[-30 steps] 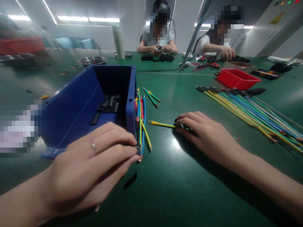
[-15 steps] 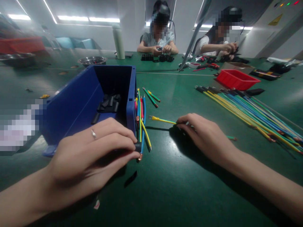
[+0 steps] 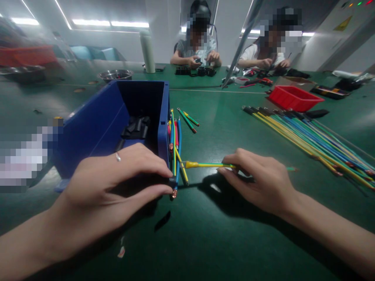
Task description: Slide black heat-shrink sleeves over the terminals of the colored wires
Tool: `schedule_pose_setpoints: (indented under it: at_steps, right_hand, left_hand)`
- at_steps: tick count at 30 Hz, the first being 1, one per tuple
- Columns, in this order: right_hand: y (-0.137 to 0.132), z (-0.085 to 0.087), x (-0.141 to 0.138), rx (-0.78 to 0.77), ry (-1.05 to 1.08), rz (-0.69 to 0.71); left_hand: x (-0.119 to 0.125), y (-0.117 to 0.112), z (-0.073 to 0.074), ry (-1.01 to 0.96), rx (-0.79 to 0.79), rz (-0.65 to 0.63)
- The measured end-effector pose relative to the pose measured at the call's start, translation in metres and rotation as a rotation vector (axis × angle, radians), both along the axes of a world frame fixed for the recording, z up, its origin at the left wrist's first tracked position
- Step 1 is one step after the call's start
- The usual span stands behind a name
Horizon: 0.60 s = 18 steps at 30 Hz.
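Between thumb and fingers, my left hand pinches a short black sleeve, only its end showing. My right hand is closed on a yellow-and-green wire held roughly level above the table. The yellow terminal end of that wire points left, a little up and right of the sleeve and apart from it. Several cut wires in blue, yellow, green and red, including a blue wire, lie beside the blue bin. More black sleeves lie inside the bin.
A row of long wires with black ends lies at the right, near a red tray. Two short wires rest past the bin. A metal bowl and a pale bottle stand farther back. Two people work across the green table.
My right hand has lifted the yellow-and-green wire off the table, bringing its terminal nearer and lower in view. My left hand keeps its pinch on the black sleeve, almost unmoved.
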State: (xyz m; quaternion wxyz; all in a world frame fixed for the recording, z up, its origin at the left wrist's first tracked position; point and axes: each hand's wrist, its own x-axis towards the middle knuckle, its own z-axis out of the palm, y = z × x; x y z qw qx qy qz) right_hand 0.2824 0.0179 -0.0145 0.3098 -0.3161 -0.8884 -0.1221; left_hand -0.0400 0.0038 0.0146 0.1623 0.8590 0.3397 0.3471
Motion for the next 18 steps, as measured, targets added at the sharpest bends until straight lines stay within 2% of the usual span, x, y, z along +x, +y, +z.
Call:
schedule_pose_setpoints:
  at_steps: [13, 18]
  right_hand:
    - [-0.003, -0.014, 0.004, -0.012, 0.030, 0.072]
    - [-0.005, -0.015, 0.002, -0.028, 0.037, 0.070]
  left_hand:
    - [0.002, -0.003, -0.002, -0.032, 0.017, -0.006]
    - [-0.001, -0.002, -0.004, 0.039, 0.048, -0.007]
